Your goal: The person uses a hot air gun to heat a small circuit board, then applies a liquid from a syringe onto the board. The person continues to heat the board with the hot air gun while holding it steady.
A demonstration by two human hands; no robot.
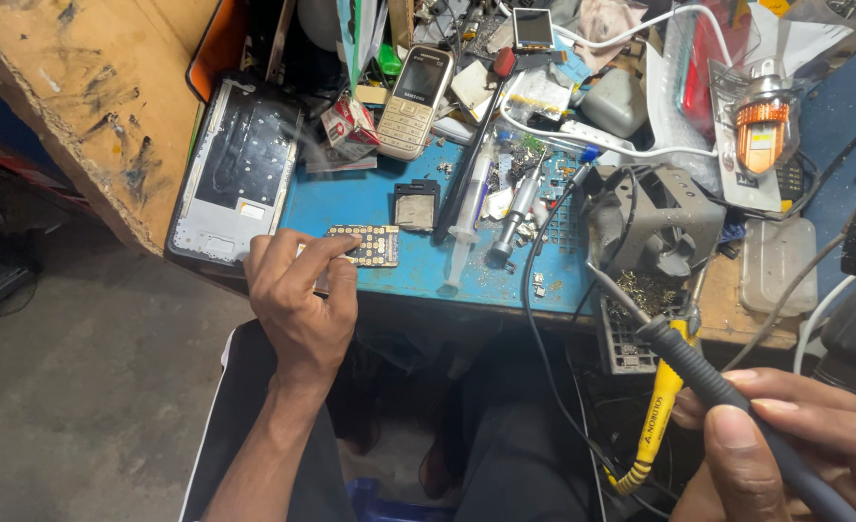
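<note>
The left hand (297,300) is bending over the bench (350,198), fingers pinching a flat gold circuit board (365,245). The right hand (785,440) is gripping a long grey soldering iron (727,396).

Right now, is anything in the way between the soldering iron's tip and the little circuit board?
Yes. Between the soldering iron in the right hand and the circuit board under the left hand lie a black cable, a syringe and a metal screwdriver.

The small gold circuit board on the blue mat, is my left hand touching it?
Touching. The head view shows the left hand with fingertips pressed on the left end of the circuit board.
</note>
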